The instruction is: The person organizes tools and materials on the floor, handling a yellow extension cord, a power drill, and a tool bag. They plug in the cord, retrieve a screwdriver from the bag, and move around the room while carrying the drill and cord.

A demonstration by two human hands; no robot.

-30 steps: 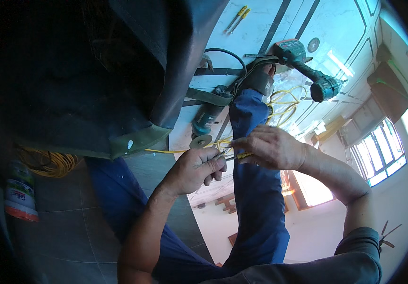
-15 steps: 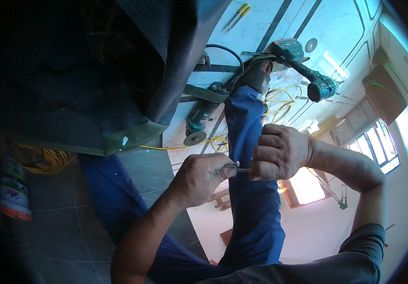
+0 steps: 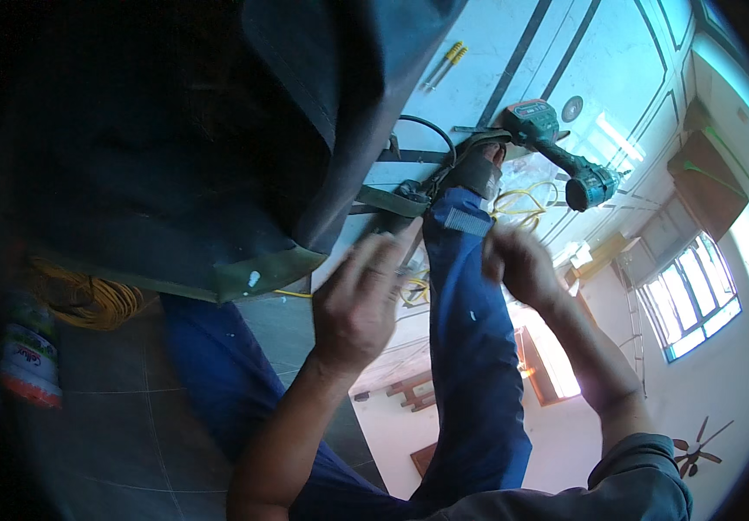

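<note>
My left hand (image 3: 359,300) is raised over the gap between my blue-trousered knees, its fingers blurred by motion. Whether anything is in it does not show. My right hand (image 3: 518,265), also smeared, is over my right trouser leg (image 3: 470,347) with its fingers curled. At its fingertips appears a grey ribbed smear, which looks like a threaded screw (image 3: 468,222) in motion. A small pale speck (image 3: 472,316) shows against the trouser leg below; I cannot tell what it is.
A large dark bag-like sheet (image 3: 244,165) fills the upper left. A cordless drill (image 3: 557,152) lies beyond my right foot, with two yellow-handled tools (image 3: 446,68) farther off. Coiled yellow cord (image 3: 88,295) and a labelled bottle (image 3: 32,356) stand at left.
My hands have come apart from where they met over the screws. The right moved up a little, the left upward, and the view has shifted; the dark sheet now covers the angle grinder.
</note>
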